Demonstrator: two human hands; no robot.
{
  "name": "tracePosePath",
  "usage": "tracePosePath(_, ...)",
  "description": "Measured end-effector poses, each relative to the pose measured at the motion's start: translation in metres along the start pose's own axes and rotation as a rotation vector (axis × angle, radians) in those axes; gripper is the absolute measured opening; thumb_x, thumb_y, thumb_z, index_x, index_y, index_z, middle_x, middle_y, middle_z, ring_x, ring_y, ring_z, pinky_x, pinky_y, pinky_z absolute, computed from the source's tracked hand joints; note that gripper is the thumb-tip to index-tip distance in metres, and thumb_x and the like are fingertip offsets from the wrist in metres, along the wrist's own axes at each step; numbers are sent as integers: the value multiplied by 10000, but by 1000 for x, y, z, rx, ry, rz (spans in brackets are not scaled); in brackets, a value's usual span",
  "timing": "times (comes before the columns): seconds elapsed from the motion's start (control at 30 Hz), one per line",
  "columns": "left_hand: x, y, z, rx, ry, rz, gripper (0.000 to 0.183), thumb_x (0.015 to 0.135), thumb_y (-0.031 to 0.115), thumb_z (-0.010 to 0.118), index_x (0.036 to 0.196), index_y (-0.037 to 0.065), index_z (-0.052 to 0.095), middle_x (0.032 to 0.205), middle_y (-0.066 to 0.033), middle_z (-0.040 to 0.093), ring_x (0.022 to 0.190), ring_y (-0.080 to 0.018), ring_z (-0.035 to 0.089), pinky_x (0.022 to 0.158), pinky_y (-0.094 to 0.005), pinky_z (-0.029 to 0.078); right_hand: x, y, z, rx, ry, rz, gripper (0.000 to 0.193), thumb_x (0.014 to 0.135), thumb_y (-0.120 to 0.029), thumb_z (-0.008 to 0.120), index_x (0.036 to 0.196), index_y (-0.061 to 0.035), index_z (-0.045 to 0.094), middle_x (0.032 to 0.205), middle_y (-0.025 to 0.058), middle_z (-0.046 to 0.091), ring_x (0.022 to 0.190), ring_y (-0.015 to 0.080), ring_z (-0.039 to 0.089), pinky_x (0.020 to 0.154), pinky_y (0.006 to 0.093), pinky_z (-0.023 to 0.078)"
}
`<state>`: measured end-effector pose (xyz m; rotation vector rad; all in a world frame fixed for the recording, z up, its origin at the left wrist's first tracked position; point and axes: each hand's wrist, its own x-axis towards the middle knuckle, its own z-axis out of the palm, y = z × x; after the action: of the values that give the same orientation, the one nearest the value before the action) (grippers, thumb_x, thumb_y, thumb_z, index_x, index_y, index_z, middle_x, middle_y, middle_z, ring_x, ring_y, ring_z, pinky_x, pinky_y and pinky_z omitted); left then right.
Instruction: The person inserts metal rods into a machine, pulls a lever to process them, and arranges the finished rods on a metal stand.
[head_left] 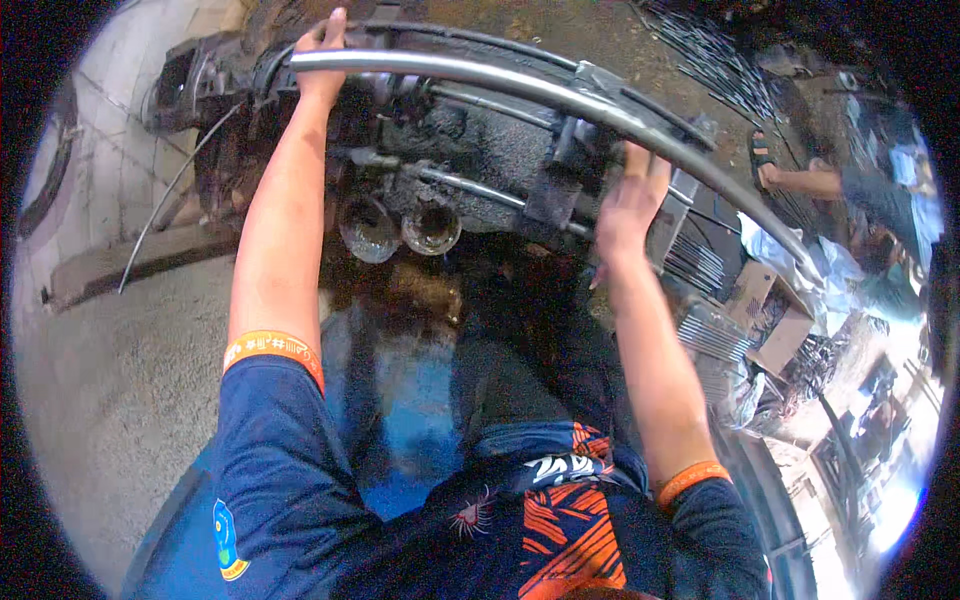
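Observation:
A long, shiny metal bar runs across the upper view, bowed by the lens, from the upper left down to the right. Near its left end, my left hand is closed around it. My right hand is at the bar farther right; its fingers reach up against the underside, and their tips are partly hidden by the bar. Beneath the bar lies a dark, greasy machine with slim guide rods and a bed of grey grit or shavings.
Two round metal cups sit on the machine's near side. Bundled rods, an open cardboard box and plastic sheeting lie to the right. More thin rods cover the floor behind. Another person's arm shows at far right.

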<state>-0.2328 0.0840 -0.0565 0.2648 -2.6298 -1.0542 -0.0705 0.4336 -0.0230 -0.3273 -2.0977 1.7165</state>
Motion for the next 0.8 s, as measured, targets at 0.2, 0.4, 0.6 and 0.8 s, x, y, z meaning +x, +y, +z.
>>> tracePosePath(0.2,-12,10,-32,-664,-95,-302,426,922,406,533,1016,10,661,872,-91,671,783,-180,621,720,-321,487,-111,38,-84,-459,-332,190,294,860,-131,584,1129,-14,563,1084,217,583,950,376,599,838,415,487)
tracePosePath(0.4,-52,84,-83,-949,-428,-478,330,927,372,550,1042,79,647,991,-45,668,896,-189,608,791,-372,473,-130,63,-95,-937,-508,199,367,845,-134,502,1200,-46,530,1099,244,557,813,392,638,687,479,532)
tracePosePath(0.6,-117,126,-84,-548,-54,-255,301,939,256,573,1115,13,589,891,-53,657,745,-122,621,622,-244,496,-142,84,-71,-961,-477,248,265,876,-134,462,1123,-50,510,1034,214,564,850,401,632,684,467,535)
tracePosePath(0.8,-226,87,-99,-331,-46,-128,328,917,204,604,1154,-18,558,905,-99,679,764,-165,651,677,-280,504,-140,67,-73,-851,-432,465,383,863,-276,505,1121,7,524,972,272,639,881,437,630,775,495,509)
